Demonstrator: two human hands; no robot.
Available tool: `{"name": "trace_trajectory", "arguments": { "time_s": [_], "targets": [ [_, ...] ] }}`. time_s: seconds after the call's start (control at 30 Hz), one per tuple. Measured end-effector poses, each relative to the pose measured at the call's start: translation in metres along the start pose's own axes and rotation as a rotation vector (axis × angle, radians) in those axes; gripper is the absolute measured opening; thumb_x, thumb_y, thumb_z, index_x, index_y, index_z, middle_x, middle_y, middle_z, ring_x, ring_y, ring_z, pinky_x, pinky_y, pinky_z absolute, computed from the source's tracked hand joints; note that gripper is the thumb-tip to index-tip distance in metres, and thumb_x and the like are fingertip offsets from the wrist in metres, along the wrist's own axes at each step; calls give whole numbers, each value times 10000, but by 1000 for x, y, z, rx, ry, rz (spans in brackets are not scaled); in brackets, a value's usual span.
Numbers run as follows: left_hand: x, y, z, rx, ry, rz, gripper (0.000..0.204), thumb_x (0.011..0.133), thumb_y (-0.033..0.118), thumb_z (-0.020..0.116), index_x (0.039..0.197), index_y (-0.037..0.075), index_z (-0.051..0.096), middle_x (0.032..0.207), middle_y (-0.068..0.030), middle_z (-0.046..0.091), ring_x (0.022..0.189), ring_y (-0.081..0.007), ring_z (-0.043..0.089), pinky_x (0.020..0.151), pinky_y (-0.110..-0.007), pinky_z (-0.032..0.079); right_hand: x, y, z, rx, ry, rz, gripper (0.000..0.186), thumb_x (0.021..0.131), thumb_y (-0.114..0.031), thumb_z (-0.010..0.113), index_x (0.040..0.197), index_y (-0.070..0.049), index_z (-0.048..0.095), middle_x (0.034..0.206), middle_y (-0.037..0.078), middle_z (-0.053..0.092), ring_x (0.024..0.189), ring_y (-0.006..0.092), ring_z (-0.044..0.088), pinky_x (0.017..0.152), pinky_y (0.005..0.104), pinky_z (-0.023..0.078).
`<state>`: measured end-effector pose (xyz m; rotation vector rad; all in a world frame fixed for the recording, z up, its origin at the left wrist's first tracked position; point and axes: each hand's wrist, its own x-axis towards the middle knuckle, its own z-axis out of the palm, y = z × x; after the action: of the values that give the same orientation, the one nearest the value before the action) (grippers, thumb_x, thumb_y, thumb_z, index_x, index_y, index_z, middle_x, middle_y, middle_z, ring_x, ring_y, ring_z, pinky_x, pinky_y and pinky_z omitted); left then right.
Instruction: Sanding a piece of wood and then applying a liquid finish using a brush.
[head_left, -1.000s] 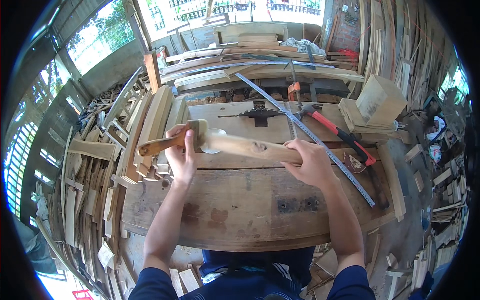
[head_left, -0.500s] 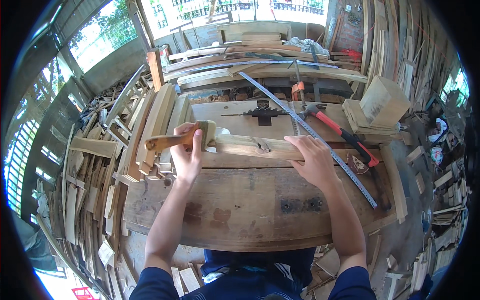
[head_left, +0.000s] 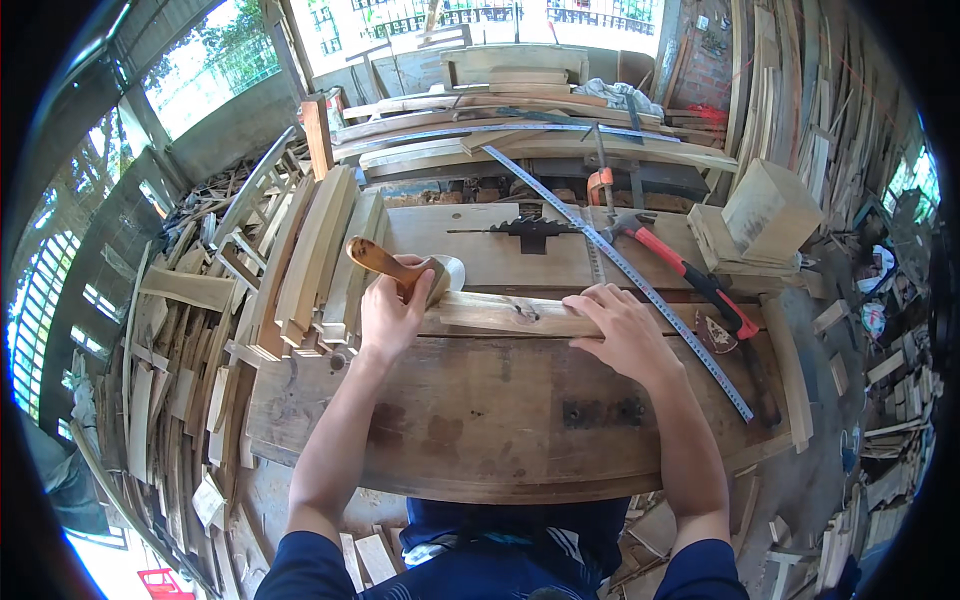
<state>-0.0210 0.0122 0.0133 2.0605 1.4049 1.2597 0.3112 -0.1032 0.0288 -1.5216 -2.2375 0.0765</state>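
My left hand (head_left: 392, 315) is closed around a flat brush, its brown wooden handle (head_left: 372, 255) pointing up and to the left. The brush head sits at the left end of a short wooden strip (head_left: 510, 311) with a dark knot, and its bristles are mostly hidden. My right hand (head_left: 632, 332) grips the strip's right end, fingers over the top and thumb on the near side. Just behind the brush is a whitish round dish (head_left: 454, 270), partly covered by it. All this is over the wooden workbench (head_left: 480, 420).
Behind the strip lies a dark toothed blade (head_left: 530, 230). To the right are a long metal ruler (head_left: 640, 275), a red-and-black hammer (head_left: 690, 270), an orange clamp (head_left: 600, 185) and a wooden block (head_left: 770, 210). Stacked boards (head_left: 320, 260) stand at the bench's left.
My left hand has turned the brush so its handle points more upward, and has shifted slightly right. The strip has moved a little toward me, with my right hand still on it.
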Motion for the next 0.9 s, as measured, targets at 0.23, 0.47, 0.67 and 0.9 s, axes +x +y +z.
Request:
{"name": "trace_trajectory", "arguments": {
  "time_s": [0.23, 0.47, 0.67, 0.9],
  "targets": [
    [-5, 5, 6, 62, -47, 104, 274, 1004, 283, 737, 1126, 38, 721, 783, -147, 704, 639, -314, 675, 621, -395, 525, 0, -1, -1, 28, -5, -35, 549, 903, -235, 803, 1396, -66, 629, 1198, 82, 627, 1171, 281, 591, 1060, 421, 472],
    [-15, -2, 20, -120, -39, 218, 271, 998, 255, 752, 1011, -15, 740, 751, -159, 690, 567, -275, 642, 555, -389, 486, -2, -2, 3, -18, -78, 111, 473, 883, -348, 810, 1226, -46, 686, 1164, 109, 680, 1134, 309, 648, 997, 427, 506],
    [-6, -3, 15, -36, 183, 224, 258, 1033, 227, 712, 1103, -20, 745, 959, -167, 776, 730, -241, 744, 647, -345, 575, -1, -4, 6, -84, 115, 50, 416, 883, -348, 811, 1161, -70, 674, 1016, 91, 730, 995, 290, 706, 841, 420, 551],
    [-12, 3, 16, -122, 35, 200, 266, 1054, 215, 676, 1165, -18, 742, 979, -182, 783, 764, -224, 763, 680, -337, 595, -1, -4, 6, -112, 178, 63, 406, 875, -309, 819, 1174, -85, 660, 948, 92, 731, 913, 263, 722, 748, 402, 559]
  ]
}}
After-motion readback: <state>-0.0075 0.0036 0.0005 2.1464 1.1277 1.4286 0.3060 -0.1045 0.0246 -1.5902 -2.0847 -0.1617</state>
